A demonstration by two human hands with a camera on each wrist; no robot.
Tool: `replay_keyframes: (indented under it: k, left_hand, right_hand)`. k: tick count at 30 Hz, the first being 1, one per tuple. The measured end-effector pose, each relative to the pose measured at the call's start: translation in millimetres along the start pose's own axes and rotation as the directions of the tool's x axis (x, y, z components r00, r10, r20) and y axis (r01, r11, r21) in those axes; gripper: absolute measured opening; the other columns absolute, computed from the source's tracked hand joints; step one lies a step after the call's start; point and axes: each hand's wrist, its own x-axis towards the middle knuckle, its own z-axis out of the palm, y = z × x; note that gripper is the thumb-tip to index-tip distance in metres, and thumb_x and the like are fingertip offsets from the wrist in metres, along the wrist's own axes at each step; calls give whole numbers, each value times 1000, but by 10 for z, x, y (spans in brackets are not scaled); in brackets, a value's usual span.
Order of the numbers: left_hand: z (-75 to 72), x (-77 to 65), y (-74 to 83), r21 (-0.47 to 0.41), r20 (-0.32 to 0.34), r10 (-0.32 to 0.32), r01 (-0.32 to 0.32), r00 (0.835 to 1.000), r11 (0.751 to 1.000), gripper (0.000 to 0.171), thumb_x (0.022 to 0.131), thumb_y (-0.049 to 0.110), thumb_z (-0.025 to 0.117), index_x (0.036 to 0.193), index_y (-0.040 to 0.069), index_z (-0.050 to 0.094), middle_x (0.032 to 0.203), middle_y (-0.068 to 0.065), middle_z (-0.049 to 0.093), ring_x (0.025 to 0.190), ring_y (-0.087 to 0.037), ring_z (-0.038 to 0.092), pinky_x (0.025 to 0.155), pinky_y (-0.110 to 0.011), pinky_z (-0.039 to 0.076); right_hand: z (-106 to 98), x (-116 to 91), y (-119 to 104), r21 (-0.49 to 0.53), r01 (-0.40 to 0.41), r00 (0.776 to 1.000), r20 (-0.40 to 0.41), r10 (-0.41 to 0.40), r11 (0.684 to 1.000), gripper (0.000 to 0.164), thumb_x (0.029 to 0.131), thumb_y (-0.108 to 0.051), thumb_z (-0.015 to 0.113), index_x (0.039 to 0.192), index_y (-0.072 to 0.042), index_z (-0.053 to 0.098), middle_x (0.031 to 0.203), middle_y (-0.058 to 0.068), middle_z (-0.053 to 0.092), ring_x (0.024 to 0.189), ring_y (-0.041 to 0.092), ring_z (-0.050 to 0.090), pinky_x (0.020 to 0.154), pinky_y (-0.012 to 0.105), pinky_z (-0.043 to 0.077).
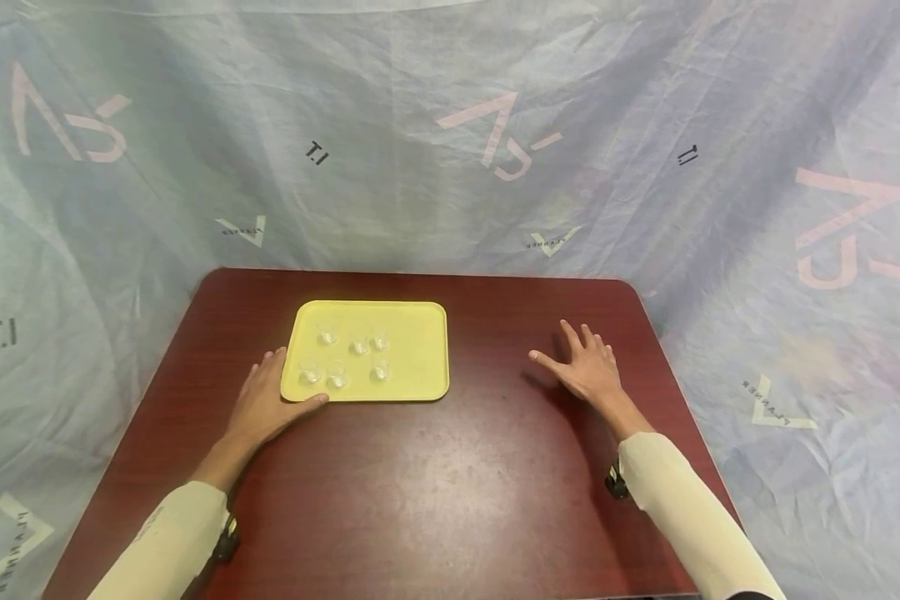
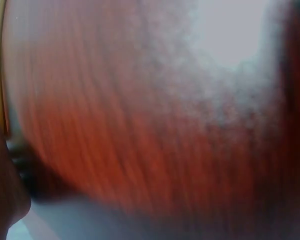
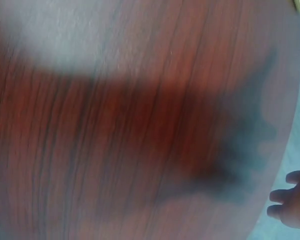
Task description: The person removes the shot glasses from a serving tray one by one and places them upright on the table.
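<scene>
At eleven o'clock on the red-brown, wood-grained worktop (image 1: 420, 475), a yellow rectangular tray (image 1: 423, 346) of small clear cups (image 1: 380, 372) is touched, perhaps steadied, by the left hand's (image 1: 264, 404) straight fingers, the right hand's (image 1: 588, 373) being spread, empty.

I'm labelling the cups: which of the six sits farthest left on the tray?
The near row's leftmost clear cup; the other five sit farther right on the tray.

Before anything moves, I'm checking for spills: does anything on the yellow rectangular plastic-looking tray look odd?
No spill or damage shows, and the six small clear cups appear upright. Only their spacing looks slightly odd: they bunch toward the left side of the yellow tray.
</scene>
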Motion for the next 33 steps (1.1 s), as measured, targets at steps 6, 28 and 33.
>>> replay_keyframes:
  k: [6, 28, 33]
  left_hand:
    - [41, -5, 8, 26, 13, 6, -6, 1000, 1000, 144, 68, 91, 69, 168, 7, 7, 173, -23, 19, 161, -42, 17, 133, -58, 10]
    - [108, 41, 19, 130, -22, -21, 24, 1000, 991, 142, 68, 98, 59, 169, 13, 5, 175, -17, 14, 163, -40, 8, 131, -63, 0]
    - [125, 53, 26, 141, -20, -29, 32, 999, 989, 143, 67, 99, 58, 169, 15, 6, 175, -15, 15, 164, -39, 8, 132, -62, 0]
  right_hand:
    - [79, 0, -122, 5, 34, 999, 22, -34, 999, 111, 83, -93, 46, 167, -25, 24, 171, 24, 21, 156, 53, 23, 126, 71, 19]
    - [424, 8, -770, 120, 201, 977, 54, -208, 972, 97, 91, -86, 46, 163, -21, 36, 165, 17, 38, 151, 45, 38, 121, 67, 35]
    - [502, 42, -901, 162, 230, 969, 50, -240, 960, 96, 91, -84, 47, 161, -20, 39, 164, 15, 40, 152, 41, 39, 122, 65, 35]
